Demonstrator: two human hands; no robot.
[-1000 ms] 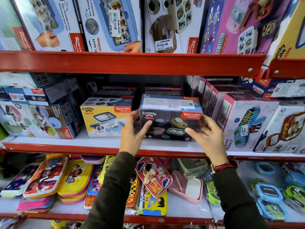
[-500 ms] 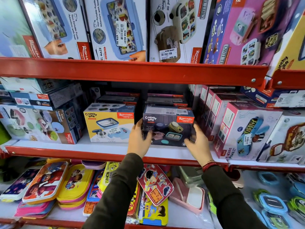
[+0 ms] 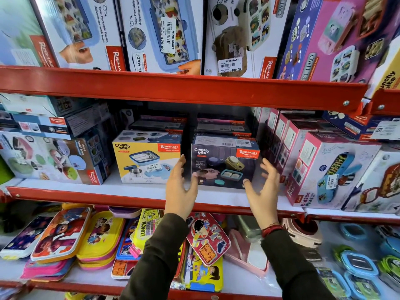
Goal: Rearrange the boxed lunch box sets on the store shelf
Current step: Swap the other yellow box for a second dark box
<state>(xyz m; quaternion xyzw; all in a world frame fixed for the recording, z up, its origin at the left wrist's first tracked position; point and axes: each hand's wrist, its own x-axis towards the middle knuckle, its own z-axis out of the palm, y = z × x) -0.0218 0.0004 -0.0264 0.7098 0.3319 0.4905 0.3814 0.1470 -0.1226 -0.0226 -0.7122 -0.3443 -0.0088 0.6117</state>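
A dark grey Crunchy Bite boxed lunch set stands on the middle shelf, to the right of a yellow Crunchy Bite box. My left hand is in front of the dark box's left edge, fingers spread, a little off it. My right hand hovers by the box's right front corner, also open and apart from it. Neither hand holds anything.
Pink Kidzee Plus boxes stand close on the right, and stacked boxes on the left. Flat boxes lie behind the two Crunchy Bite boxes. A red shelf rail runs overhead. Loose lunch boxes fill the shelf below.
The dark box was pushed back onto the shelf beside the yellow one. Both hands have since let go of it and drawn back toward me, fingers spread.
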